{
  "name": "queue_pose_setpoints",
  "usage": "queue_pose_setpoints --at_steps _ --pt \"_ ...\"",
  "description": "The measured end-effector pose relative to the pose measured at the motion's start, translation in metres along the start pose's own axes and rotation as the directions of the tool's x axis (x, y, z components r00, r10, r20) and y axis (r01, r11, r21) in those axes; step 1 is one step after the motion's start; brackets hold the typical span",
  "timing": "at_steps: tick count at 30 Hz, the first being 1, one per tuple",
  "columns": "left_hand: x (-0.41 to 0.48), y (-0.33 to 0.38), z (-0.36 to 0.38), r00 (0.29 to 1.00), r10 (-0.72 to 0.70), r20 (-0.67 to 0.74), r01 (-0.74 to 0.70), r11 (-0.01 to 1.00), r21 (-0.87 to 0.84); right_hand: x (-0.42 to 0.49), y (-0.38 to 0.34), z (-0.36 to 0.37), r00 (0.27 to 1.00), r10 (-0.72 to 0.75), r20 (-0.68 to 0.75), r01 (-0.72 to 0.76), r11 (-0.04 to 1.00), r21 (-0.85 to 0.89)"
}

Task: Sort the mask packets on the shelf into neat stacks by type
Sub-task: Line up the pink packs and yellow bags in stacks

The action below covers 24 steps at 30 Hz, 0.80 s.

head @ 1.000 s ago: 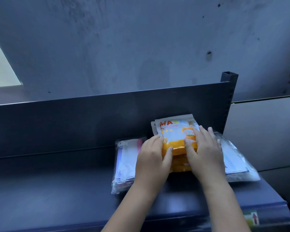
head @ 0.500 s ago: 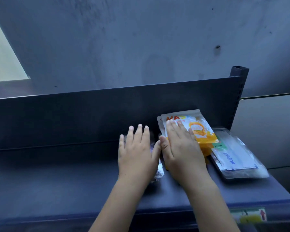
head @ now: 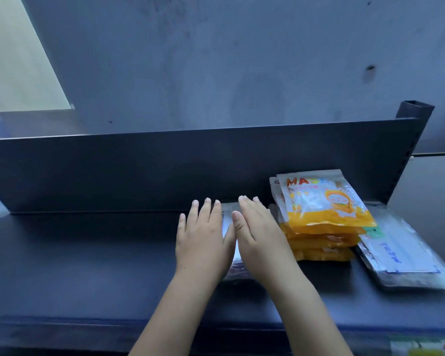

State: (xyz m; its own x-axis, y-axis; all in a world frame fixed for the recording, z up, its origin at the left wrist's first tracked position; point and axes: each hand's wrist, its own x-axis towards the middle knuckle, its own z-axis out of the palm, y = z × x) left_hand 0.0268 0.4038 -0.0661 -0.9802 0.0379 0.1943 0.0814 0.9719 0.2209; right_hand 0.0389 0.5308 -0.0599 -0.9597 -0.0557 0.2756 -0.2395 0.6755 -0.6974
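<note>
Three kinds of mask packets lie on the dark shelf (head: 88, 265). A stack of orange-and-white packets (head: 321, 214) printed "MASK" stands near the back wall. Right of it lies a stack of clear packets with blue print (head: 406, 255). Left of the orange stack, a pile of clear packets (head: 233, 265) is mostly hidden under my hands. My left hand (head: 203, 237) lies flat on that pile with straight fingers. My right hand (head: 260, 237) lies flat beside it, its far edge close to the orange stack.
A dark metal back panel (head: 165, 165) closes the shelf behind, with an upright post (head: 411, 140) at the right end. A grey wall (head: 242, 60) rises beyond. A label sticker (head: 421, 346) sits on the shelf's front edge at the right.
My right hand has left the orange stack and moved left onto the clear pile beside my left hand. The orange stack now shows uncovered. The view has shifted left.
</note>
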Motion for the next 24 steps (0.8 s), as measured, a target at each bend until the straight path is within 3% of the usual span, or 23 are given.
queue_pose_setpoints --at_steps 4,8,10,13,16,18,21,24 --pt "0.014 -0.008 0.016 0.991 0.0 0.136 0.036 0.964 -0.263 0.009 0.007 0.014 0.985 0.163 0.049 -0.167 0.982 0.085" --pt "0.02 -0.02 0.032 0.978 0.042 0.203 0.058 0.885 -0.462 0.017 0.017 0.022 0.942 0.321 0.099 -0.312 0.945 -0.099" --pt "0.019 -0.023 0.032 0.971 0.04 0.235 0.093 0.844 -0.529 0.019 0.019 0.023 0.91 0.405 0.088 -0.398 0.914 -0.079" --pt "0.022 -0.028 0.033 0.962 0.024 0.273 0.161 0.754 -0.636 0.022 0.02 0.021 0.866 0.489 0.101 -0.487 0.872 -0.046" --pt "0.023 -0.033 0.028 0.95 0.0 0.312 0.249 0.603 -0.758 0.027 0.019 0.019 0.838 0.537 0.093 -0.537 0.843 -0.03" --pt "0.022 -0.036 0.024 0.938 -0.025 0.346 0.309 0.513 -0.801 0.029 0.021 0.019 0.822 0.561 0.096 -0.565 0.825 0.019" --pt "0.021 -0.048 0.026 0.92 -0.049 0.389 0.371 0.431 -0.822 0.029 0.022 0.023 0.8 0.569 0.192 -0.6 0.767 0.229" --pt "0.021 -0.065 0.031 0.909 -0.083 0.408 0.412 0.316 -0.855 0.027 0.021 0.026 0.823 0.515 0.241 -0.568 0.744 0.351"
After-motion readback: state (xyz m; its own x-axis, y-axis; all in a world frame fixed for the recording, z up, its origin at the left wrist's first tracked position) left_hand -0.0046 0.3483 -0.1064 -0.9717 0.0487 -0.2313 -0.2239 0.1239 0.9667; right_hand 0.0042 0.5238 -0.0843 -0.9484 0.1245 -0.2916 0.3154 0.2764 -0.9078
